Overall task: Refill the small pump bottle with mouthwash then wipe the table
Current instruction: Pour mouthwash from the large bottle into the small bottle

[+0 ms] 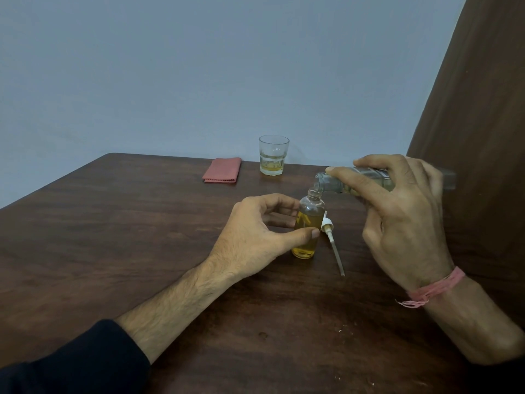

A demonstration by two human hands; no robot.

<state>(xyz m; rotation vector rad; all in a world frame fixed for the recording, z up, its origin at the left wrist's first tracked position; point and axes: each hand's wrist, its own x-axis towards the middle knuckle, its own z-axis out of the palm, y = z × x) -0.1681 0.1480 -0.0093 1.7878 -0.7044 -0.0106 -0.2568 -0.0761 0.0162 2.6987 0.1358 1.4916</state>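
Behind right hand [403, 220], half-hidden mouthwash bottle [372, 177].

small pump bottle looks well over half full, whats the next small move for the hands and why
Probably tip the large clear bottle back upright with the right hand to stop pouring. It lies almost flat and looks nearly empty, while yellow liquid fills most of the small pump bottle. The left hand should keep steadying it. The pump head lies on the table beside it, ready to refit.

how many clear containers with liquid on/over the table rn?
3. Small bottle upright at centre, gripped by the left hand. Larger bottle tipped over its mouth, in the right hand. Glass at the far edge beside the red cloth. None seem hidden.
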